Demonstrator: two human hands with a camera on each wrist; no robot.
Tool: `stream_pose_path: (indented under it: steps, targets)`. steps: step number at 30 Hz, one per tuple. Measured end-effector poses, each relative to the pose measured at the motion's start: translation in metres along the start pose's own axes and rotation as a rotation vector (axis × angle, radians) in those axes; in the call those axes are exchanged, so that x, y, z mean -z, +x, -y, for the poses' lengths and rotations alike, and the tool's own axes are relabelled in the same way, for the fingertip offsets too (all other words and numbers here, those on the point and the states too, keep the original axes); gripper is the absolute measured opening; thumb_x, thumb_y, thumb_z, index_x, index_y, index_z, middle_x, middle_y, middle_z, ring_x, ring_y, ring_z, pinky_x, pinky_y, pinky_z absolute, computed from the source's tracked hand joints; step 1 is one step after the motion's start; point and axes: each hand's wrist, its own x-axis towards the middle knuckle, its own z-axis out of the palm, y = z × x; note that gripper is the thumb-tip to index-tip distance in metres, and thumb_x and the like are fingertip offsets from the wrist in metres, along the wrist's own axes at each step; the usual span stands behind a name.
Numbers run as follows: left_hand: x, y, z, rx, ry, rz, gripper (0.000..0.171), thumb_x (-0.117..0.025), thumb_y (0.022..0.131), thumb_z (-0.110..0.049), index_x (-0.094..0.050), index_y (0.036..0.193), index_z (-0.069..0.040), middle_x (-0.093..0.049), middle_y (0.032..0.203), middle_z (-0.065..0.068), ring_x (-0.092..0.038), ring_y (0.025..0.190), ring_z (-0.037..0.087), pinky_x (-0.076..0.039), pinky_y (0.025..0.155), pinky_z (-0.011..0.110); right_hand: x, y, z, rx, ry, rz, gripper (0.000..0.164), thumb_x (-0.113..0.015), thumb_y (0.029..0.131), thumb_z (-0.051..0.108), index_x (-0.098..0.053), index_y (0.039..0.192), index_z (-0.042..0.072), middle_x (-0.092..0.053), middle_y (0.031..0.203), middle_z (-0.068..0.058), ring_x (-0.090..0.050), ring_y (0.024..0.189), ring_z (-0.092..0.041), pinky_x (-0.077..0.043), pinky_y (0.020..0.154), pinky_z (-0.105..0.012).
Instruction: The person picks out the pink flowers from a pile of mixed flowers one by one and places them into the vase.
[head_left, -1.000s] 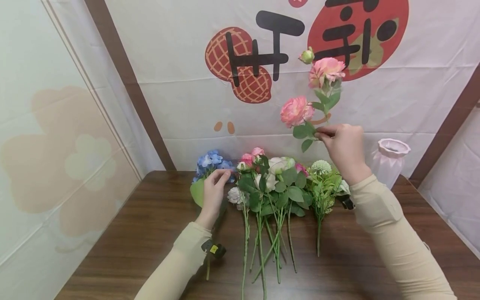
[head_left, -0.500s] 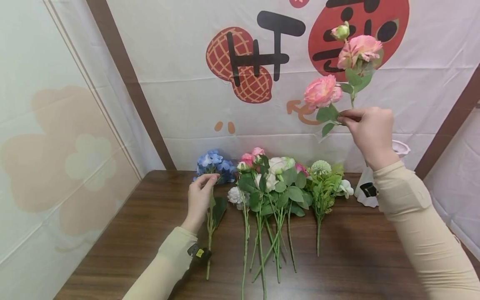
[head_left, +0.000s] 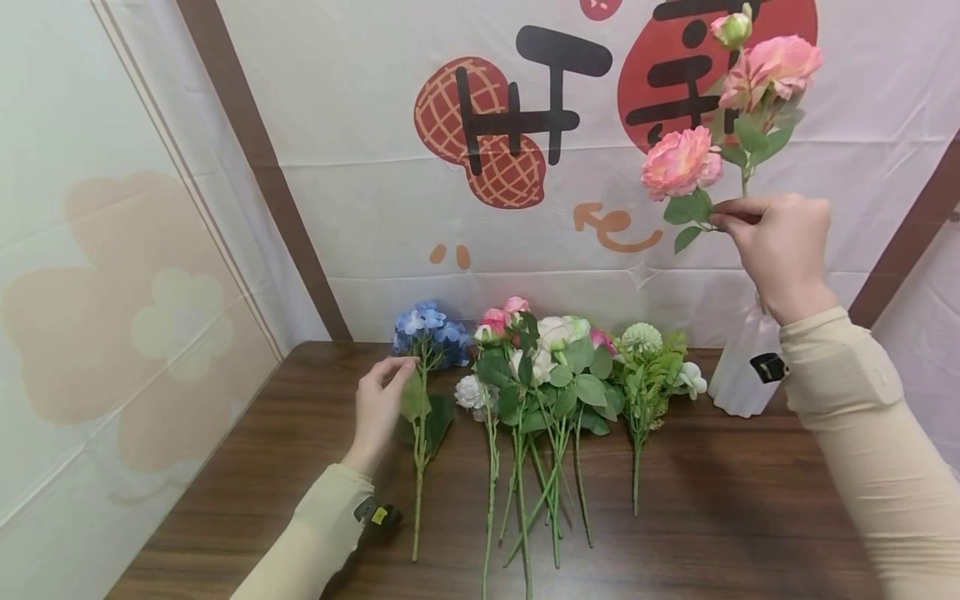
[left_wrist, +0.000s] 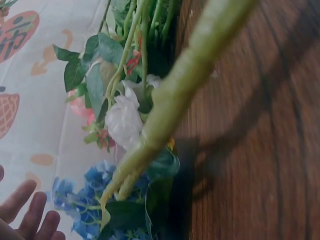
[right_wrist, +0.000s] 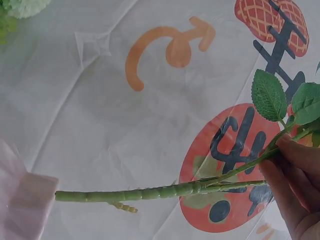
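My right hand [head_left: 787, 254] holds up a pink peony spray [head_left: 681, 163] with two blooms and a bud, pinching its stem between thumb and fingers. In the right wrist view the green stem [right_wrist: 135, 194] runs down to the rim of the pale pink vase [right_wrist: 27, 205]; whether its tip is inside cannot be told. The vase [head_left: 742, 383] stands at the back right, partly hidden behind my right wrist. My left hand [head_left: 378, 408], fingers loose and holding nothing, is beside the blue hydrangea [head_left: 427, 327], close to its leaf [head_left: 415, 396].
Across the middle of the brown wooden table [head_left: 285, 500] lie several white and pink flowers [head_left: 555, 333] with long crossed stems. A green bunch [head_left: 643, 383] with a pale round bloom lies to their right. A printed cloth wall [head_left: 360, 208] rises behind.
My right hand has carried the pink peony spray right and up, over to the vase. My left hand has drawn back left and toward me from the blue hydrangea.
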Motion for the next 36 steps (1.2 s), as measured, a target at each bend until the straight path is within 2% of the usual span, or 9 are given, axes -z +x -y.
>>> stream_pose_path:
  steps: [6,14,16,20,21,24,27,33,36]
  targets:
    - [0.010,0.005,0.008,0.001,0.060,0.020,0.031,-0.058,0.094,-0.033,-0.067,0.112,-0.009,-0.062,0.121,0.006,-0.057,0.107,0.019,-0.043,0.091,0.035,0.000,0.004,-0.002,-0.002,-0.019,-0.025,0.012,-0.075,0.080,0.015,-0.077,0.085,0.004,-0.071,0.078,-0.018,-0.024,0.057,0.038,-0.023,0.064,-0.018]
    - [0.023,0.004,0.018,-0.019,0.151,0.044,0.037,-0.056,0.094,-0.035,-0.064,0.120,-0.009,-0.058,0.127,0.009,-0.052,0.121,0.026,-0.040,0.101,0.043,-0.002,0.006,-0.015,-0.021,-0.035,-0.027,0.014,-0.073,0.082,0.017,-0.076,0.087,0.004,-0.070,0.083,-0.019,-0.021,0.059,0.037,-0.033,0.076,-0.040]
    - [0.025,0.004,0.020,-0.033,0.184,0.040,0.037,-0.057,0.094,-0.035,-0.064,0.120,-0.009,-0.058,0.127,0.009,-0.050,0.123,0.028,-0.037,0.103,0.045,-0.003,0.005,-0.018,-0.018,-0.039,-0.027,0.015,-0.073,0.083,0.017,-0.076,0.088,0.003,-0.070,0.084,-0.019,-0.045,0.058,0.026,-0.034,0.078,-0.043]
    - [0.031,0.003,0.025,-0.078,0.242,0.022,0.035,-0.057,0.094,-0.032,-0.064,0.120,-0.010,-0.058,0.125,0.011,-0.049,0.122,0.030,-0.034,0.105,0.047,-0.003,0.004,-0.023,-0.019,-0.057,-0.021,0.015,-0.073,0.083,0.016,-0.076,0.088,0.003,-0.071,0.083,-0.019,-0.066,0.064,-0.015,-0.035,0.079,-0.043]
    - [0.032,0.003,0.025,-0.091,0.254,0.016,0.035,-0.057,0.094,-0.032,-0.064,0.120,-0.009,-0.058,0.125,0.011,-0.049,0.122,0.031,-0.033,0.105,0.047,-0.003,0.003,-0.024,-0.022,-0.055,-0.018,0.015,-0.073,0.083,0.016,-0.076,0.087,0.002,-0.070,0.082,-0.019,-0.066,0.063,-0.016,-0.035,0.079,-0.044]
    - [0.037,0.003,0.027,-0.121,0.286,0.002,0.035,-0.057,0.095,-0.032,-0.064,0.120,-0.009,-0.058,0.125,0.013,-0.049,0.122,0.032,-0.033,0.104,0.048,-0.003,0.003,-0.029,-0.040,-0.058,-0.004,0.015,-0.072,0.084,0.016,-0.076,0.088,0.002,-0.070,0.082,-0.020,-0.052,0.055,0.012,-0.034,0.080,-0.043]
    - [0.041,0.003,0.027,-0.151,0.312,-0.010,0.035,-0.056,0.095,-0.030,-0.063,0.120,-0.007,-0.058,0.126,0.015,-0.048,0.122,0.034,-0.033,0.103,0.050,-0.005,0.001,-0.037,-0.046,-0.053,0.006,0.015,-0.071,0.084,0.015,-0.076,0.088,0.001,-0.070,0.082,-0.021,-0.045,0.054,0.020,-0.034,0.079,-0.045]
    - [0.048,0.002,0.025,-0.213,0.376,-0.048,0.034,-0.057,0.094,-0.026,-0.063,0.120,-0.004,-0.057,0.128,0.018,-0.046,0.122,0.038,-0.031,0.103,0.052,-0.007,-0.003,-0.050,-0.061,-0.053,0.029,0.014,-0.070,0.083,0.013,-0.076,0.087,0.001,-0.070,0.083,-0.020,-0.049,0.055,0.016,-0.034,0.081,-0.046]
    - [0.052,0.001,0.026,-0.223,0.393,-0.056,0.035,-0.058,0.093,-0.025,-0.062,0.121,-0.003,-0.056,0.129,0.019,-0.045,0.123,0.039,-0.031,0.103,0.053,-0.010,-0.006,-0.054,-0.075,-0.066,0.047,0.015,-0.070,0.084,0.014,-0.075,0.088,0.001,-0.070,0.083,-0.020,-0.068,0.065,-0.025,-0.034,0.082,-0.046]
